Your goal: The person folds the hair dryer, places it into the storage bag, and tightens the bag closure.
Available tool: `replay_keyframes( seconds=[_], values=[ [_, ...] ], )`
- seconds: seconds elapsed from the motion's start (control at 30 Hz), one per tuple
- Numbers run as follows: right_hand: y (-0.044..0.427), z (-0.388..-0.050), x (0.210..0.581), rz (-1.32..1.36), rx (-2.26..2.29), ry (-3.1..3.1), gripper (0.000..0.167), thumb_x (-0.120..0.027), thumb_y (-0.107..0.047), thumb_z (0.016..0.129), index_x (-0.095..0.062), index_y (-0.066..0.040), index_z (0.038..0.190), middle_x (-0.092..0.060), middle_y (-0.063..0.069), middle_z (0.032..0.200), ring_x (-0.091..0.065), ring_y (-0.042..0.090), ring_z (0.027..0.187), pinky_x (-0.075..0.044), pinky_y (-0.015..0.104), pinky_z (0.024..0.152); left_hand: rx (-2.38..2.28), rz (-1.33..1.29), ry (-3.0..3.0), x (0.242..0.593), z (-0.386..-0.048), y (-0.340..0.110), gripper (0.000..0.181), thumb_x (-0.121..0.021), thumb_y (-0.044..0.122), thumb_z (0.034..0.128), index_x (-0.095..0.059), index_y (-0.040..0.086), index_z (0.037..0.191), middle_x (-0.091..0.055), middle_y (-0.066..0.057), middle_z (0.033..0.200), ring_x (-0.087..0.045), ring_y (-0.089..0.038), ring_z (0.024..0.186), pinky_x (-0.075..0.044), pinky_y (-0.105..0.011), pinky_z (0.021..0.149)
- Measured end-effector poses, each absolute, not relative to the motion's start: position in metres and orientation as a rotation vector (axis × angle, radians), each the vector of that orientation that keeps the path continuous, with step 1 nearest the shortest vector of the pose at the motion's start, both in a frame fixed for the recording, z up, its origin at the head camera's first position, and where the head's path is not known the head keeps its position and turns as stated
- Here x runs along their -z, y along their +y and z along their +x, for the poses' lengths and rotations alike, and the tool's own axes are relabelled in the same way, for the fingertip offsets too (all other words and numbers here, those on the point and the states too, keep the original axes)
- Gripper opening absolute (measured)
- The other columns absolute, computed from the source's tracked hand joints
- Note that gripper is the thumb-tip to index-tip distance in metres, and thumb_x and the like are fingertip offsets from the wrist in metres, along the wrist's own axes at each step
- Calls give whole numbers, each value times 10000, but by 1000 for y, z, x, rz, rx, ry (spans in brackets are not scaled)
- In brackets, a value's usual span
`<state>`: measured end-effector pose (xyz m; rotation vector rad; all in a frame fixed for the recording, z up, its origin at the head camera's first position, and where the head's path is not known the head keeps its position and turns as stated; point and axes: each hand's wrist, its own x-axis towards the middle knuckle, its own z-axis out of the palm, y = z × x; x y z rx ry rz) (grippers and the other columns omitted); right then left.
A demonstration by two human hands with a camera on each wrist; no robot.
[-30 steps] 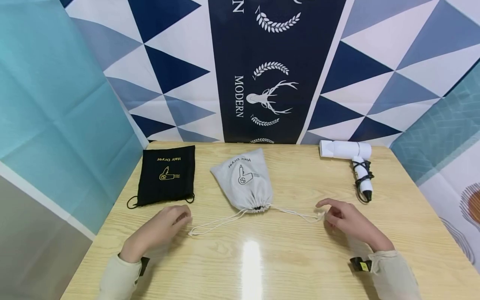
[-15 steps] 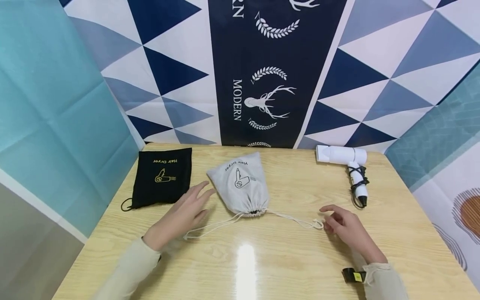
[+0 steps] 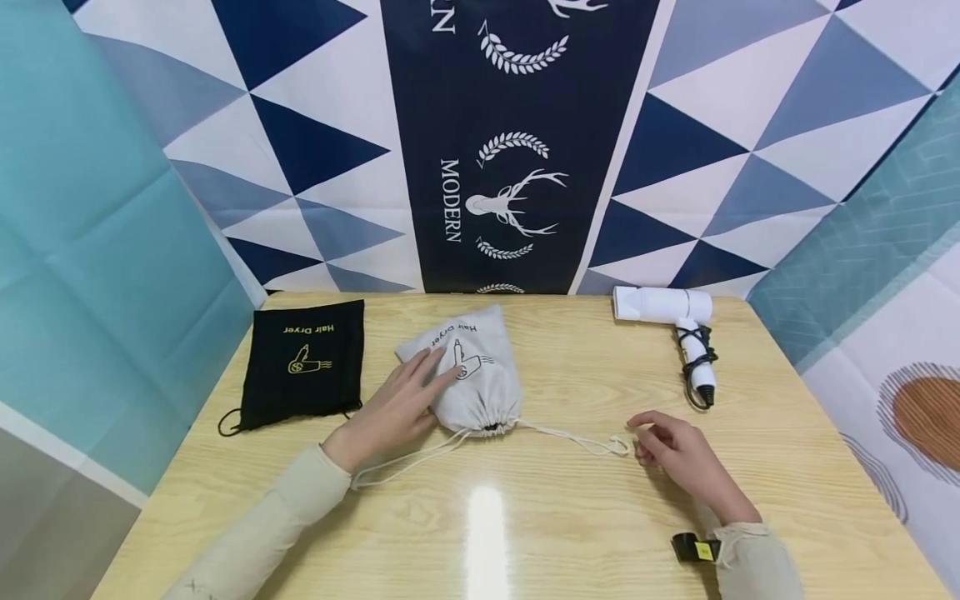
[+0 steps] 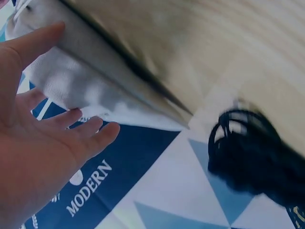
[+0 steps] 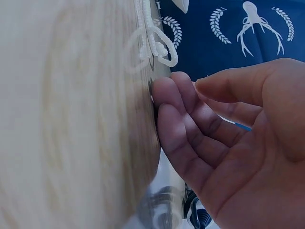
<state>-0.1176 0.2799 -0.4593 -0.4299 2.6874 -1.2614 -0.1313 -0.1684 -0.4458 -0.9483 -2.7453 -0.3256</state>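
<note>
The gray drawstring bag (image 3: 480, 396) lies flat on the wooden surface (image 3: 577, 517), left of the midpoint of the far edge. Its gathered mouth faces the near edge; its printed side, marked "Hair Dryer", faces up. 2 cord ends extend from the mouth: the left cord (image 3: 427, 454) toward the left edge, the right cord (image 3: 566, 434) toward the right edge.

Left hand (image 3: 397, 408): fingers extended and spread, released, over the left part of the gray drawstring bag. Contact pressure cannot be determined.

Right hand (image 3: 678, 454): fingers loosely bent, released, just beside the looped tip of the right cord. The right wrist view shows the fingertips apart from this loop.

The black bag (image 3: 303, 392) lies flat near the far left corner. The white hair dryer (image 3: 662, 306) lies near the far right corner, its black cable (image 3: 697, 360) wound around the handle.
</note>
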Motion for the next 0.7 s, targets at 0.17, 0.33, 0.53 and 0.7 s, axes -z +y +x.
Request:
replay_keyframes(
  seconds=[0.17, 0.33, 0.53, 0.7],
  values=[
    [278, -119, 458, -422, 1253, 2686, 202, -517, -77, 1036, -627, 0, 1187, -654, 54, 769, -622, 138, 653, -479, 282, 499, 284, -946, -2744, 448, -134, -162, 658, -628, 156, 931, -383, 190, 1541, -339, -228, 1547, -402, -427, 1355, -461, -560, 990],
    [276, -120, 455, -441, 1263, 2718, 214, -513, -77, 1038, -617, 9, 1203, -648, 56, 757, -621, 149, 639, -490, 281, 517, 215, -896, -2740, 447, -139, -153, 677, -671, 194, 920, -397, 252, 1536, -409, -216, 1468, -483, -382, 1218, -509, -526, 906],
    [283, -122, 449, -330, 1243, 2973, 244, -506, -98, 1038, -602, -5, 1243, -656, 90, 756, -603, 131, 605, -481, 262, 507, 160, -848, -2742, 447, -142, -136, 661, -697, 283, 908, -436, 240, 1514, -472, -226, 1355, -516, -365, 1072, -527, -459, 761],
    [300, -134, 439, -130, 1096, 3311, 273, -524, -87, 999, -600, 25, 1236, -665, 161, 857, -587, 147, 700, -438, 184, 554, 121, -793, -2737, 447, -146, -119, 616, -706, 359, 906, -498, 207, 1465, -498, -219, 1252, -502, -343, 956, -476, -402, 620]
  ],
)
